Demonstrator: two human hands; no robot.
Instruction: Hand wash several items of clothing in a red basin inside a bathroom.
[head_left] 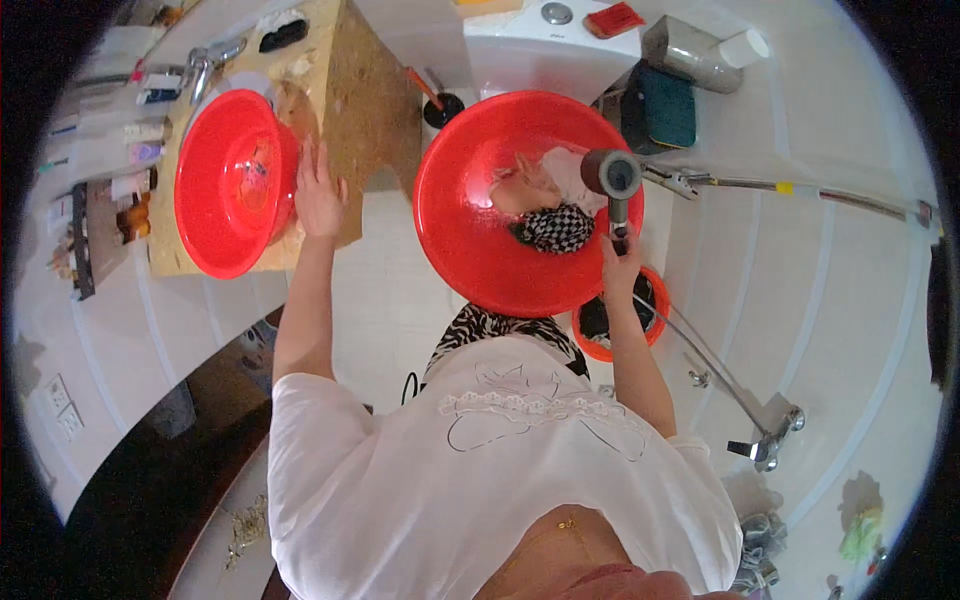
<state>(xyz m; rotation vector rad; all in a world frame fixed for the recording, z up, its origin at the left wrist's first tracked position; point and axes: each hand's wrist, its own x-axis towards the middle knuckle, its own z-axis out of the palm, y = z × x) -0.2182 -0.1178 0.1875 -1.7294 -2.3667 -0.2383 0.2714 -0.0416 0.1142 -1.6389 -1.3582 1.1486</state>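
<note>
My right hand (pixel 622 264) is wrapped round the handle of a dark grey shower head (pixel 612 176), whose round head is over the right side of a large red basin (pixel 455 240). In that basin lie a black-and-white checkered cloth (pixel 562 229), a beige cloth (pixel 522 192) and a pale pink cloth (pixel 572 178). At the left, a second red basin (pixel 215 215) is tilted on the stone-patterned counter. My left hand (pixel 320 195) is beside its right rim, fingers stretched out; whether they touch the basin, I cannot tell.
A small orange-red bucket (pixel 655 335) with dark cloth stands below my right hand. The shower hose (pixel 710 352) runs to a wall mixer tap (pixel 775 440). Behind the large basin is a white toilet tank (pixel 545 50). A faucet (pixel 205 65) stands on the counter (pixel 375 90).
</note>
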